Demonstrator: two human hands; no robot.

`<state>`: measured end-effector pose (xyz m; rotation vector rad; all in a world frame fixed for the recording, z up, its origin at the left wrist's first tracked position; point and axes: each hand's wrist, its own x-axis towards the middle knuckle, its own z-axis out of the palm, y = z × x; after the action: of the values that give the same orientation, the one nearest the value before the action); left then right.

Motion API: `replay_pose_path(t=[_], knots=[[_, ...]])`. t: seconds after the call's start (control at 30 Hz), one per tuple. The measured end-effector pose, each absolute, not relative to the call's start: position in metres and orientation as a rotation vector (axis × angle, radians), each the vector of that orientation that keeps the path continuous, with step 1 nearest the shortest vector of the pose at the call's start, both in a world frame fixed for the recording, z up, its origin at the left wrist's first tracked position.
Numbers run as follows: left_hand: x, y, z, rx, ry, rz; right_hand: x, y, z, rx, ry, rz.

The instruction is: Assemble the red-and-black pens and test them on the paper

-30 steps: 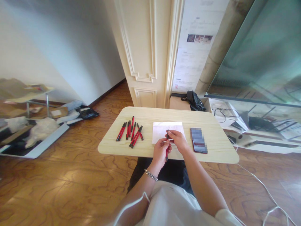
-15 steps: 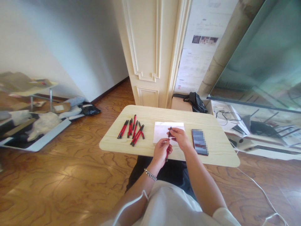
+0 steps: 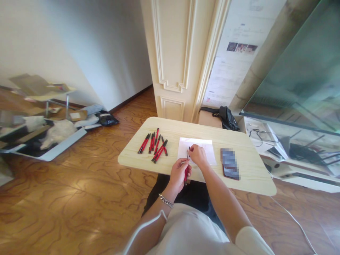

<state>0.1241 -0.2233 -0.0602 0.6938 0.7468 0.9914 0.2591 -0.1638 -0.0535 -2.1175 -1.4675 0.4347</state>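
Gripping a red-and-black pen (image 3: 186, 176) in the curled left hand (image 3: 178, 173) at the near edge of the pale table (image 3: 249, 166); pinching a slim dark piece (image 3: 189, 149) in the right hand (image 3: 198, 154), now turned more palm-down above the paper (image 3: 209, 153), apparently still working at the pen's upper end

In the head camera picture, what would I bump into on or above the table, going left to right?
Red and black pens → left hand → right hand → phone.
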Motion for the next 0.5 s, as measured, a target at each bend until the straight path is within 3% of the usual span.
replay_pose_path(t=[0.2, 0.5], knots=[[0.124, -0.220, -0.058, 0.662, 0.759, 0.996, 0.254, -0.169, -0.051, -2.110, -1.519, 0.378], [0.138, -0.225, -0.061, 0.724, 0.717, 0.974, 0.269, -0.206, -0.042, -1.610, -1.319, 0.801]])
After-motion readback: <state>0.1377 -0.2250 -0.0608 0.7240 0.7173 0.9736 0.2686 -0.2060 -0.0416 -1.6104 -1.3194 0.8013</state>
